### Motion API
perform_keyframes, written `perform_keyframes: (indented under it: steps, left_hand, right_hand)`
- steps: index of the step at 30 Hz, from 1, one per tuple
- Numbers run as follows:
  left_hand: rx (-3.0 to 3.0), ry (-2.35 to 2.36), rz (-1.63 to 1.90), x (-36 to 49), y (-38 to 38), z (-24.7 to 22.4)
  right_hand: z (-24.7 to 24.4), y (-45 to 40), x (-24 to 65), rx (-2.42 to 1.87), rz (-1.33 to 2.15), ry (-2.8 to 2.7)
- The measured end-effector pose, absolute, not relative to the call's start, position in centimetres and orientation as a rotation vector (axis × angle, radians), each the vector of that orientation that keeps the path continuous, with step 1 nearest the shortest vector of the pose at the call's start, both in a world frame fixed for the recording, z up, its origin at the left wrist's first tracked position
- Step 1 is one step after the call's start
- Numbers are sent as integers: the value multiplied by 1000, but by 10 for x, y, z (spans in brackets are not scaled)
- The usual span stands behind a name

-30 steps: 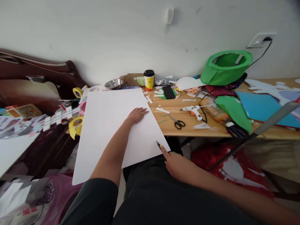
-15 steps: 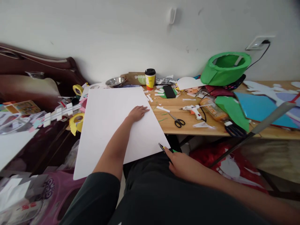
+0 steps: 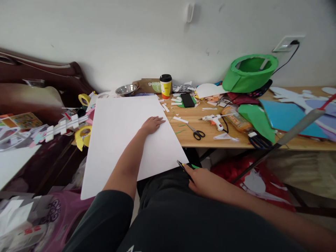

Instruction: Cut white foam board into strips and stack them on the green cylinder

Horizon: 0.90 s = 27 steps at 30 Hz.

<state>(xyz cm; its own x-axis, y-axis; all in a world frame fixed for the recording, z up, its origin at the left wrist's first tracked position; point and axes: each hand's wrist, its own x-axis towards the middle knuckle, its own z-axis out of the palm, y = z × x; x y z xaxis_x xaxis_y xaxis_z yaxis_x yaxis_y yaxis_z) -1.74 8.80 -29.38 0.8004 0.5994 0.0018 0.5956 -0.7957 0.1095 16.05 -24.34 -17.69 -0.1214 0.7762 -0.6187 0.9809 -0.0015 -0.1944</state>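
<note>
A large white foam board (image 3: 118,140) lies over the table's left part, its near corner reaching past the table edge toward my body. My left hand (image 3: 152,125) rests palm down on it near the right edge, fingers stretched out. Down at the board's near right corner, my right hand (image 3: 201,178) is closed around a dark utility knife (image 3: 184,167) with green and yellow bits. The knife's tip is at the board's near edge; whether the blade touches the board I cannot tell.
On the wooden table (image 3: 189,140) lie scissors (image 3: 197,133), a glue gun (image 3: 215,121), a phone (image 3: 187,100) and paper scraps. Behind stand a paper cup (image 3: 166,86), a steel bowl (image 3: 126,90) and a green ring-shaped piece (image 3: 249,75). A grey pole (image 3: 296,129) slants across the right.
The view has shifted slightly, so everything sits a little higher and further left. Both hands keep nearly the same places on the board, and the knife stays in my right hand.
</note>
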Motion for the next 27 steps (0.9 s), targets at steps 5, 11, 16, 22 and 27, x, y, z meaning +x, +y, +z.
perform_keyframes:
  steps: [5,11,16,22,27]
  left_hand:
    - [2882,942,46,-17,87,-291]
    - [2878,949,41,-17,87,-290]
    - [2878,953,35,-17,86,-290]
    - [2884,961,22,-16,86,-289]
    - [2908,984,-6,-17,81,-287]
  right_hand:
    - [-177,-245,164,1825,-893,1988]
    - [-178,-247,165,1818,-893,2006]
    - [-172,-248,166,1806,-877,2011]
    - [-174,-248,167,1801,-864,2028]
    - [-167,-257,173,1854,-954,2133]
